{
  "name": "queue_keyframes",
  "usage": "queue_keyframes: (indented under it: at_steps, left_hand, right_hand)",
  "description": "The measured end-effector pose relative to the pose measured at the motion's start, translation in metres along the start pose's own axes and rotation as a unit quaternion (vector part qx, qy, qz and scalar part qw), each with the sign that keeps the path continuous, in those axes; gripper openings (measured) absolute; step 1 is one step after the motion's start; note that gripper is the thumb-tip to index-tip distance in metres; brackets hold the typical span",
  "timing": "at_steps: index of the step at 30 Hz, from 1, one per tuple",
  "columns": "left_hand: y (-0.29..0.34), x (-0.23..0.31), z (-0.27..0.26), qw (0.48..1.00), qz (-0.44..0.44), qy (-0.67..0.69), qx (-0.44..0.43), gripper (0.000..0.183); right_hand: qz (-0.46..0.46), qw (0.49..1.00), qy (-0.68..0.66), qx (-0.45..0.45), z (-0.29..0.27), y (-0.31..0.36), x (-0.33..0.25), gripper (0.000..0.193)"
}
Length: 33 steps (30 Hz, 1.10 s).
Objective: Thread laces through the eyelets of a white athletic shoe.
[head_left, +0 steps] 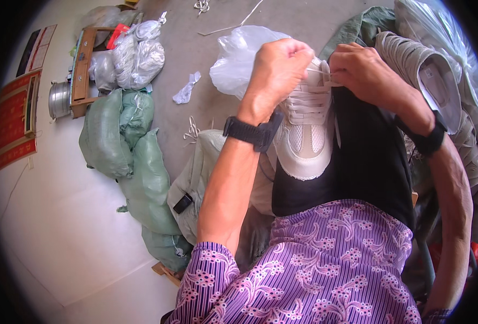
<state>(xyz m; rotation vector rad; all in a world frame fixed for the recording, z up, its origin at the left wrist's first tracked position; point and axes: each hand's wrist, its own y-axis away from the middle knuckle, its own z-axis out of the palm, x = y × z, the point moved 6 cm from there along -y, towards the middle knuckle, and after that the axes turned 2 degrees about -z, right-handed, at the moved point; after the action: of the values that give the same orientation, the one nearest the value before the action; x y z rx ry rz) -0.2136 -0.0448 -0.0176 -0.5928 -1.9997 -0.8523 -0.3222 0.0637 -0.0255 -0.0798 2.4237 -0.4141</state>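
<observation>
Left fingers and right fingers pinched closed on pale lace. White shoe just beneath, toe pointing away from them.

No txt, nos. or brand legible anywhere in view. Poss. print only, too small/blurred to make out. Far L: big red rectangular wall panel w/ paler gold-ish marks, on the white plastered wall; can't tell if writing or pattern. Just above: smaller rectangular wall sheet in dark, red & whitish bands, any wording likewise unreadable. Upper R: light-grey shoe w/ pale insole showing thru oval opening; small faint mark inside, poss. label/logo, can't be read.
</observation>
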Motion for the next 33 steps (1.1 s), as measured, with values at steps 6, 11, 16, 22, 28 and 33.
queue_keyframes:
  at_steps: [6,11,16,22,28,33]
  left_hand:
    - [-0.004,0.004,0.045,0.958,0.077,-0.216,-0.174,0.028]
    - [0.001,0.007,0.052,0.934,0.12,-0.281,-0.184,0.026]
    - [0.005,-0.001,0.024,0.997,0.033,0.037,-0.065,0.022]
    - [0.023,-0.042,-0.018,0.959,-0.071,0.274,0.021,0.024]
    - [0.032,-0.074,-0.032,0.908,-0.08,0.406,0.06,0.025]
    - [0.032,-0.074,-0.036,0.87,-0.063,0.489,0.01,0.021]
  right_hand:
    - [0.166,0.935,-0.308,-0.061,-0.029,0.031,-0.007,0.019]
    - [0.197,0.897,-0.396,-0.027,-0.028,0.048,0.0,0.023]
    - [0.245,0.882,-0.403,0.017,-0.031,0.072,0.021,0.022]
    - [0.252,0.859,-0.44,0.066,-0.022,0.085,0.045,0.019]
    - [0.27,0.857,-0.43,0.086,-0.018,0.092,0.051,0.016]
    - [0.312,0.874,-0.368,0.057,-0.019,0.123,0.063,0.017]
